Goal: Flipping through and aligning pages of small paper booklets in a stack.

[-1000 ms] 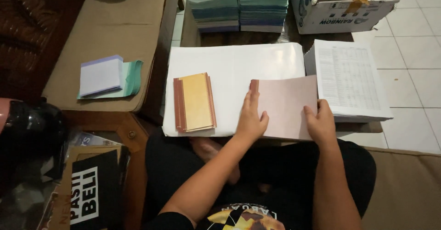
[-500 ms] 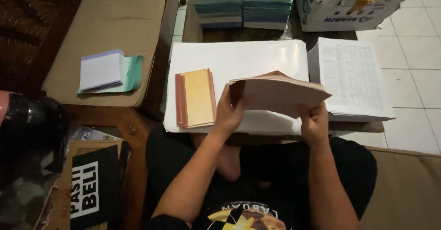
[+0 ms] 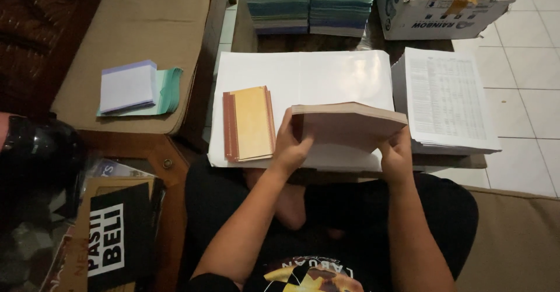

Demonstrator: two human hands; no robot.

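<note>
I hold a thick pinkish-brown sheaf of paper raised on edge above a large white sheet on the low table. My left hand grips its left end, thumb on top. My right hand grips its right lower corner. Just left of my left hand lie small booklets with a yellow cover and brown spines, stacked flat on the white sheet.
A stack of printed pages lies to the right. Piles of green and blue paper and a white cardboard box stand at the back. A cushioned seat at left bears a white notepad. A dark helmet sits lower left.
The pinkish sheaf lay flat a second ago; both hands have lifted it and tipped it up on edge, squaring it above the white sheet.
</note>
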